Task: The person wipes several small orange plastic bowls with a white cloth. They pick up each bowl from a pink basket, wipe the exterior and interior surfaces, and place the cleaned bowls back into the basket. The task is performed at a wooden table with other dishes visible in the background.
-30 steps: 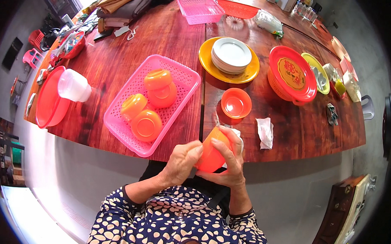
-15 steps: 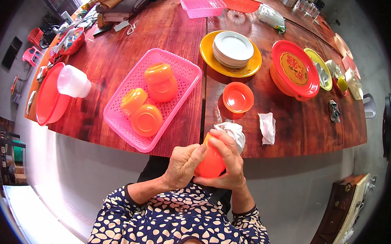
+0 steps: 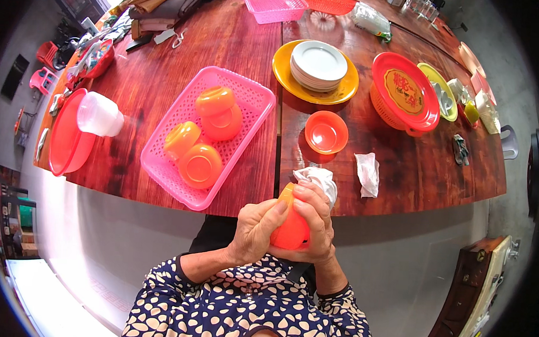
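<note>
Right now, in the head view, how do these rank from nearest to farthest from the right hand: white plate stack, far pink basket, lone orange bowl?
From the right hand:
1. Lone orange bowl: just beyond it, on the table.
2. White plate stack: behind the bowl.
3. Far pink basket: at the back, toward the left.

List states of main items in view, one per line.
Left hand, gripping held bowl
Right hand, gripping held bowl
Held bowl, in both hands
Loose bowl, upright
Near pink basket, holding orange bowls
White plates, stacked on yellow plate
White cloth, crumpled
Clear cups, nested, tilted
</note>
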Demonstrator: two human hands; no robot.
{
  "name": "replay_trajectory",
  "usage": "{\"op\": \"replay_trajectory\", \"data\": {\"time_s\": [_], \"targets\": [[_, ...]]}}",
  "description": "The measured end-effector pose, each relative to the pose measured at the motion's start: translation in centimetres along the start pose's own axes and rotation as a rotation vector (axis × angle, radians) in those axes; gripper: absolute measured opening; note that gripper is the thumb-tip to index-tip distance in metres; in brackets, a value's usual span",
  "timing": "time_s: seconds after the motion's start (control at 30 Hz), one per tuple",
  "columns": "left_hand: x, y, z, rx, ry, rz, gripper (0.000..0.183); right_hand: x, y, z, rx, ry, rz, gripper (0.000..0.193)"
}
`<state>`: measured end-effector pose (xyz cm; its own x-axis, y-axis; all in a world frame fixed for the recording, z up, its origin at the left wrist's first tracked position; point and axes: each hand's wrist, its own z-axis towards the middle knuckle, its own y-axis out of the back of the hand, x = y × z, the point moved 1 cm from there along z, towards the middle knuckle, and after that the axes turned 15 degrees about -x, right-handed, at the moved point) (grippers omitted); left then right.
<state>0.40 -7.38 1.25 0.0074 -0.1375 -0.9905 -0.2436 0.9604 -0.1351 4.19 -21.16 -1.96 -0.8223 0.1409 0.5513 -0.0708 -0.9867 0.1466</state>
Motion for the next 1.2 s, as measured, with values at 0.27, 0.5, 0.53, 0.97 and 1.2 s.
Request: {"op": "replay_trajectory", "data": {"time_s": [0.27, 0.5, 0.53, 0.97, 1.2], "targets": [[1.2, 0.1, 1.1, 0.088, -0.642, 0.256, 0.017, -2.9, 0.5, -1.4, -0.007, -0.672, 0.715, 0.114], [2.3, 1.0, 1.6, 0.382, -0.838, 0.462, 0.021, -3.3, -0.2, -0.5, 0.085, -0.982, 0.808, 0.11], [2.3, 1.3, 1.7, 0.348, -0.651, 0.356, 0.022, -3.6, -0.1, -0.6, 0.124, -0.862, 0.726, 0.108], [0.2, 1.9, 0.4, 0.157, -0.298, 0.253, 0.024, -1.5, -0.6, -0.1, 0.071, -0.269, 0.278, 0.098], [-1.0, 4.2, 0.7, -0.153, -0.343, 0.247, 0.027, -4.2, 1.9, -2.0, -0.279, -0.678, 0.687, 0.098]]}}
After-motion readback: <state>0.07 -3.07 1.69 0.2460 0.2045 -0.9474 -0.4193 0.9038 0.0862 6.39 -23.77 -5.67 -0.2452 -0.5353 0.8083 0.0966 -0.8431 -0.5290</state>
